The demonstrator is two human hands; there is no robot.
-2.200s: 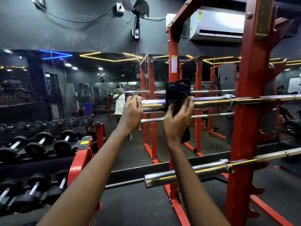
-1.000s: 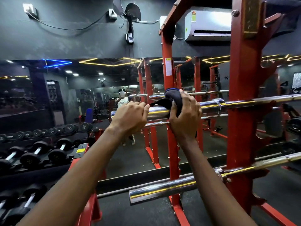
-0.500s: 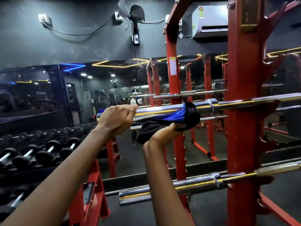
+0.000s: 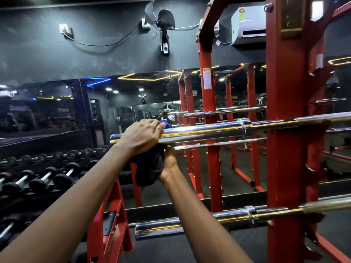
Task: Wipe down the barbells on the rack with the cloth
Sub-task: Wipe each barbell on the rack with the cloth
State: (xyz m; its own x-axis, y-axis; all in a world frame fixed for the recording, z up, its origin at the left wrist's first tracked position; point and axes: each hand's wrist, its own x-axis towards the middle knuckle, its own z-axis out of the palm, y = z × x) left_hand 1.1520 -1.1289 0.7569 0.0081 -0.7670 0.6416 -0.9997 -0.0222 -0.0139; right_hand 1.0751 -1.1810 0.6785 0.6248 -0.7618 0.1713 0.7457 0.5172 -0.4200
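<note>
Dumbbells (image 4: 47,175) are racked far left of and below the upper bar (image 4: 209,130). The left hand (image 4: 141,136) is laid over the bar's left end, its fingers curled round the chrome sleeve. Directly under that hand the cloth (image 4: 150,168), black with a blue patch, is bunched just beneath the bar. It is gripped from below by the right hand (image 4: 169,164), whose fingers are hidden in the folds. Half a second earlier the cloth was wrapped round the sleeve farther right, nearer the collar; it has since been drawn leftward to the sleeve's end. One pass along the sleeve is therefore judged nearly finished, while the shaft right of the collar and the lower bar (image 4: 190,223), well beneath the upper bar, appear still to be wiped. Above and behind the upper bar a white warning label (image 4: 207,78) is fixed to a rear post; its print cannot be read. Right of the collar the bar is carried by the rack (image 4: 283,149). Stickers on the air conditioner (image 4: 247,25), high above the bar, are likewise illegible.
</note>
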